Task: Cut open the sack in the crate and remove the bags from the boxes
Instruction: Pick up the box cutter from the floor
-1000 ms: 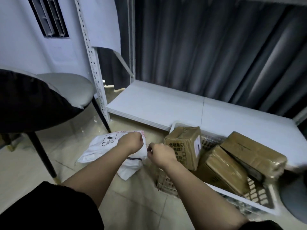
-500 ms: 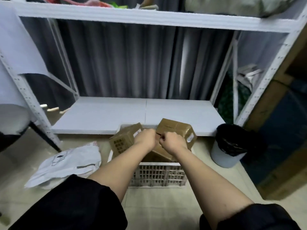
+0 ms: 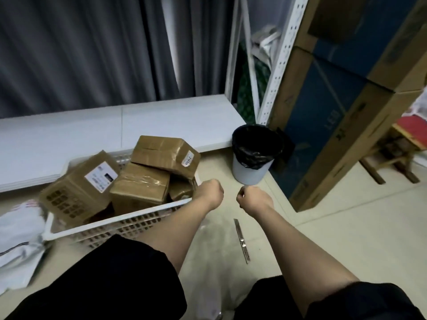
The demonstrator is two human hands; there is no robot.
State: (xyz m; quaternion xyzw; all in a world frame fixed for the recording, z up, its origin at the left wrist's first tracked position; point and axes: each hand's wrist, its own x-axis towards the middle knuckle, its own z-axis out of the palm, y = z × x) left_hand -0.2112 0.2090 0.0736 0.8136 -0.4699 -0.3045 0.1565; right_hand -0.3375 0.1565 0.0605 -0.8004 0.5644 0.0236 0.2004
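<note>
White lattice crate (image 3: 129,218) on the floor holds taped cardboard boxes (image 3: 141,183), still sealed; white sack (image 3: 20,239) lies outside, left; left hand (image 3: 209,192) and right hand (image 3: 254,199) fisted, contents indiscernible; utility knife (image 3: 242,241) lies underfoot, a likely cut or slip hazard.

Dim, soft motion blur, edges bowed.

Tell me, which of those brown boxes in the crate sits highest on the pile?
The taped box at the back right, with a small white sticker on its end. It rests on top of the others, tilted toward the bin.
</note>
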